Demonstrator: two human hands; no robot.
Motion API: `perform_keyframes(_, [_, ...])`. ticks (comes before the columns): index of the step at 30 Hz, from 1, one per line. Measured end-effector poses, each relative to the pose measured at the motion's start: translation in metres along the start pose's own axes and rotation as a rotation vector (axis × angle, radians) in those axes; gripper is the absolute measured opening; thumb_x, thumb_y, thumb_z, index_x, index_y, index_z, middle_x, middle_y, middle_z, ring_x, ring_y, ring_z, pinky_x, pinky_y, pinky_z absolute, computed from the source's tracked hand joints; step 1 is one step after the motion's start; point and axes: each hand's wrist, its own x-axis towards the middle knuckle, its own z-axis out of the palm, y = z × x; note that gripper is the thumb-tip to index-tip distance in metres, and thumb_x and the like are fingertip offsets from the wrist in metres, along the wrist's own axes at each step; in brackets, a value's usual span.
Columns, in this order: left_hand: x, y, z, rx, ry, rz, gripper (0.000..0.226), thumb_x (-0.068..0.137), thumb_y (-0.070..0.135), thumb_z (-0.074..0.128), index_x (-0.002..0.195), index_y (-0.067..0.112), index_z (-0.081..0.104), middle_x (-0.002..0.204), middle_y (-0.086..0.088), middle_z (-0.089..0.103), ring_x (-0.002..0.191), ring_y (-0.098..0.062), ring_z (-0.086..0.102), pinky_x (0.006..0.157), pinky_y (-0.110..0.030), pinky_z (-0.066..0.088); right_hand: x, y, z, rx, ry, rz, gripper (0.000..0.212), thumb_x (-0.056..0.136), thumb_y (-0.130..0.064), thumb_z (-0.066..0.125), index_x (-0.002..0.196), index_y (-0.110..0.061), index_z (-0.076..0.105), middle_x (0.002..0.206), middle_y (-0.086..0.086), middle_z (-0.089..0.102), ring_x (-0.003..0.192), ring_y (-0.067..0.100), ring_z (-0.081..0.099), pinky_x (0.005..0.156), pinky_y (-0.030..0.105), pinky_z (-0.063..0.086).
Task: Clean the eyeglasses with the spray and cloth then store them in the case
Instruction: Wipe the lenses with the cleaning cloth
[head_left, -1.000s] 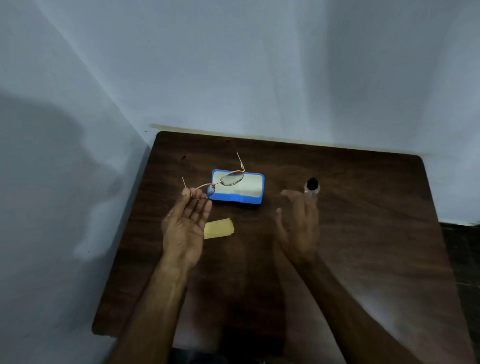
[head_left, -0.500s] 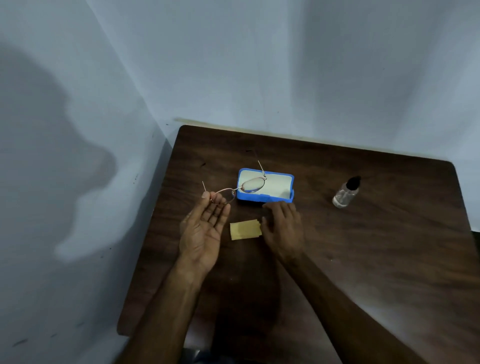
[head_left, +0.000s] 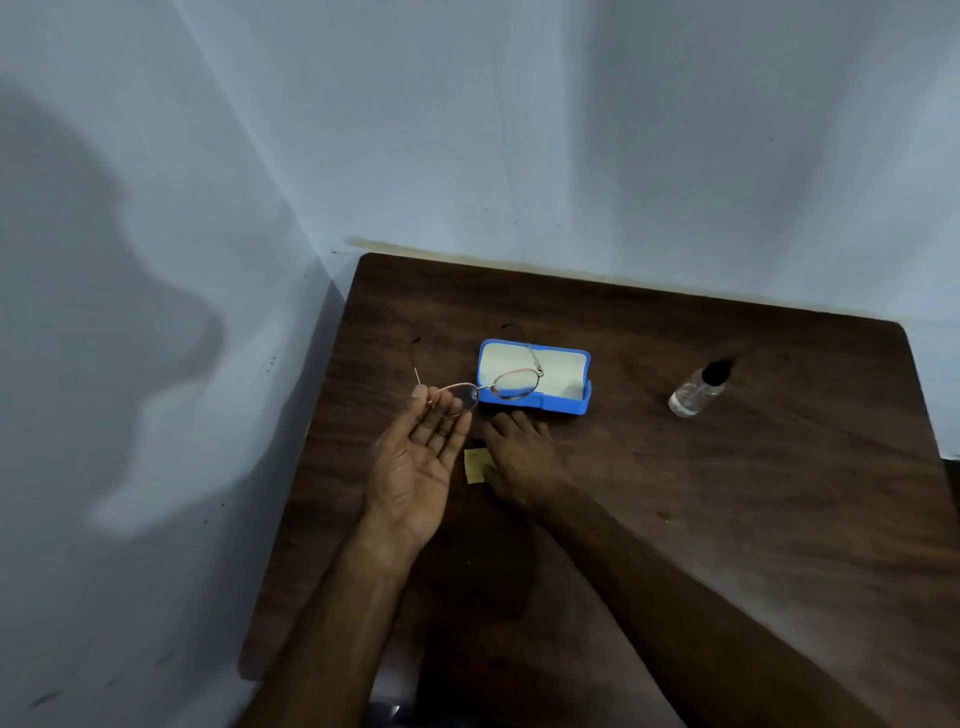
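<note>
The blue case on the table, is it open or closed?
Open. The blue case shows its pale inner lining, framed by the blue rim, with no lid over it.

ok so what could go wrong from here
1. The left hand holds the eyeglasses only at one end, by the fingertips. The other lens hangs free over the open case, so they could slip or twist.
2. Those fingertips sit right by the near lens and may smudge it.
3. The right hand rests on the cloth. A hasty reach for the spray bottle could tip it.
</note>
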Motion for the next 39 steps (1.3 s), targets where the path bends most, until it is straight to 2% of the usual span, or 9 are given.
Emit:
perform_keyframes(6, [-0.001, 0.002, 0.004, -0.028, -0.004, -0.025, 0.014, 0.098, 0.022, 0.068, 0.095, 0.01, 0.076, 0.095, -0.006, 0.079, 0.093, -0.016, 0.079, 0.101, -0.038, 0.056, 0.007, -0.003, -0.002, 0.017, -0.069, -0.002, 0.055, 0.093, -0.035, 0.066, 0.143, -0.026, 0.047, 0.151, 0.006, 0.048, 0.14, 0.029, 0.039, 0.114, 0.055, 0.032])
perform_keyframes(12, [-0.004, 0.001, 0.008, -0.026, 0.004, -0.037, 0.014, 0.098, 0.023, 0.069, 0.097, 0.01, 0.076, 0.095, -0.005, 0.079, 0.093, -0.015, 0.079, 0.1, -0.037, 0.057, 0.004, -0.003, -0.005, 0.116, -0.029, 0.043, 0.036, 0.091, -0.035, 0.067, 0.126, -0.029, 0.058, 0.139, 0.003, 0.052, 0.131, 0.026, 0.044, 0.111, 0.05, 0.037])
perform_keyframes(16, [-0.005, 0.001, 0.009, -0.017, 0.001, -0.039, 0.014, 0.096, 0.025, 0.07, 0.097, 0.012, 0.076, 0.095, -0.003, 0.08, 0.094, -0.014, 0.079, 0.095, -0.034, 0.063, -0.005, -0.001, -0.012, 0.367, 0.054, 0.116, 0.02, 0.089, -0.028, 0.073, 0.107, -0.026, 0.066, 0.119, -0.003, 0.056, 0.111, 0.016, 0.053, 0.094, 0.038, 0.052])
perform_keyframes(20, [-0.006, 0.0, 0.012, -0.019, -0.01, -0.04, 0.014, 0.096, 0.026, 0.07, 0.096, 0.012, 0.076, 0.095, -0.004, 0.08, 0.093, -0.013, 0.079, 0.091, -0.032, 0.064, -0.02, 0.001, -0.017, 0.832, 0.073, 0.234, 0.013, 0.092, -0.019, 0.072, 0.101, -0.025, 0.065, 0.107, -0.005, 0.065, 0.1, 0.012, 0.064, 0.084, 0.034, 0.057])
perform_keyframes(23, [-0.007, 0.0, 0.014, -0.012, -0.017, -0.032, 0.018, 0.098, 0.026, 0.069, 0.091, 0.012, 0.078, 0.094, -0.004, 0.08, 0.092, -0.013, 0.079, 0.094, -0.032, 0.062, -0.031, 0.001, -0.013, 1.042, 0.203, 0.267, 0.015, 0.091, -0.014, 0.075, 0.104, -0.018, 0.067, 0.106, 0.001, 0.071, 0.1, 0.018, 0.069, 0.088, 0.041, 0.061])
perform_keyframes(29, [-0.012, -0.004, 0.025, 0.0, -0.063, -0.02, 0.035, 0.101, 0.028, 0.064, 0.077, 0.014, 0.085, 0.092, -0.002, 0.082, 0.09, -0.009, 0.079, 0.096, -0.029, 0.061, -0.049, -0.001, -0.016, 1.381, 0.471, 0.296, 0.018, 0.086, 0.002, 0.077, 0.103, 0.004, 0.07, 0.102, 0.02, 0.076, 0.093, 0.029, 0.073, 0.081, 0.04, 0.059])
perform_keyframes(33, [-0.011, -0.006, 0.031, -0.019, -0.057, -0.009, 0.024, 0.098, 0.027, 0.069, 0.086, 0.012, 0.083, 0.097, -0.004, 0.081, 0.093, -0.012, 0.079, 0.094, -0.032, 0.062, -0.068, -0.006, -0.036, 1.656, 0.611, 0.346, 0.019, 0.086, 0.007, 0.075, 0.104, 0.005, 0.068, 0.103, 0.028, 0.075, 0.088, 0.03, 0.07, 0.079, 0.041, 0.056])
perform_keyframes(36, [-0.011, -0.009, 0.038, -0.028, -0.04, 0.006, 0.016, 0.095, 0.025, 0.073, 0.096, 0.011, 0.08, 0.099, -0.007, 0.081, 0.092, -0.013, 0.079, 0.084, -0.031, 0.066, -0.084, -0.008, -0.051, 1.72, 0.738, 0.353, 0.018, 0.086, 0.004, 0.076, 0.102, -0.003, 0.072, 0.102, 0.02, 0.078, 0.093, 0.029, 0.073, 0.086, 0.047, 0.058])
perform_keyframes(39, [-0.013, -0.013, 0.046, -0.044, -0.036, 0.013, 0.02, 0.097, 0.024, 0.072, 0.087, 0.014, 0.085, 0.102, -0.008, 0.081, 0.096, -0.015, 0.078, 0.082, -0.031, 0.066, -0.096, -0.015, -0.063, 1.734, 0.891, 0.284, 0.015, 0.087, 0.005, 0.075, 0.098, -0.005, 0.074, 0.098, 0.02, 0.078, 0.088, 0.026, 0.071, 0.081, 0.043, 0.056])
